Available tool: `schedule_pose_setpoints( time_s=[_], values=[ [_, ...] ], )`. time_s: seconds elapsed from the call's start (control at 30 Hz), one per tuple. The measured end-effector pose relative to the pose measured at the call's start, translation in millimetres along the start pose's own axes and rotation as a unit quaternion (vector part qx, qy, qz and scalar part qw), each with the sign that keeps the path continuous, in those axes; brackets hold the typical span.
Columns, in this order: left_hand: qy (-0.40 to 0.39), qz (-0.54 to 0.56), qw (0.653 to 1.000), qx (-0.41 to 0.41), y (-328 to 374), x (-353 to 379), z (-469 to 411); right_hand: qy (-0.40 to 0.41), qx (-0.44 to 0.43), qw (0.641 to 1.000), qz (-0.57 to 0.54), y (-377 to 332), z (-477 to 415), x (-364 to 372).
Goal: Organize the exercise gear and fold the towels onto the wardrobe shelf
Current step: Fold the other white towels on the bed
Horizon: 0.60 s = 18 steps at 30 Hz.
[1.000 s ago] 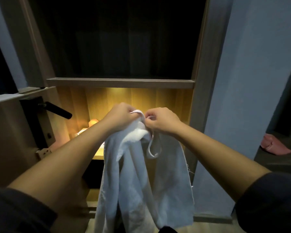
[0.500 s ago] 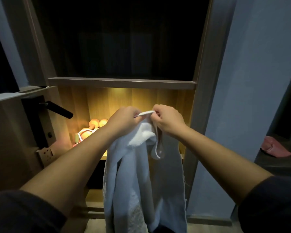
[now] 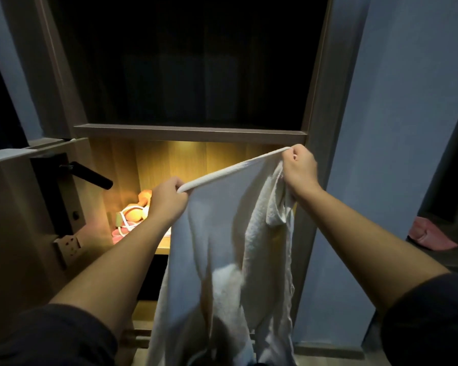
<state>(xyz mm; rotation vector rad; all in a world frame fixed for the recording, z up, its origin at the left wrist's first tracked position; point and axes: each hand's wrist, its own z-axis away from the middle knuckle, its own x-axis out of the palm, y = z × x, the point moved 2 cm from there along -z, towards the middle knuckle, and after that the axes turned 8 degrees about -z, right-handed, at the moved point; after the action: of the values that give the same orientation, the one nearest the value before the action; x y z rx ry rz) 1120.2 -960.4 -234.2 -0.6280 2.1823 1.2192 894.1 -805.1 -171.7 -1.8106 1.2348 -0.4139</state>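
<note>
A white towel [image 3: 222,247] hangs in front of the wardrobe, its top hem stretched taut between both hands. My left hand [image 3: 167,199] grips the hem's left end, level with the lit shelf. My right hand [image 3: 299,170] grips the hem's right end higher up, with bunched towel cloth under its palm. The rest of the towel falls in loose folds below the frame's bottom edge. On the lit wardrobe shelf [image 3: 161,249] lies exercise gear [image 3: 132,215]: orange rounded pieces, a white cord and something pink, partly hidden by my left arm.
The upper wardrobe compartment [image 3: 191,75] is dark above a wooden shelf board [image 3: 191,133]. An open door with a black lever handle [image 3: 90,177] stands at the left. A blue wall [image 3: 381,128] is at the right, with a pink cloth [image 3: 428,233] on a dark surface.
My hands were close together at the towel's top; now they have pulled apart, right hand up and to the right, stretching the hem into a straight line.
</note>
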Motion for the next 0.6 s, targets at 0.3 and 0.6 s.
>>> schedule_pose_setpoints(
  time_s=[0.3,0.6],
  values=[
    [-0.011,-0.03,0.998,0.057,19.0,-22.0,-7.8,-0.108,0.053,0.993,-0.003,14.2,-9.6,-22.8],
    [-0.136,0.021,0.964,0.229,114.1,-46.4,-0.9,-0.421,-0.047,0.904,0.049,-39.2,32.8,21.3]
  ],
)
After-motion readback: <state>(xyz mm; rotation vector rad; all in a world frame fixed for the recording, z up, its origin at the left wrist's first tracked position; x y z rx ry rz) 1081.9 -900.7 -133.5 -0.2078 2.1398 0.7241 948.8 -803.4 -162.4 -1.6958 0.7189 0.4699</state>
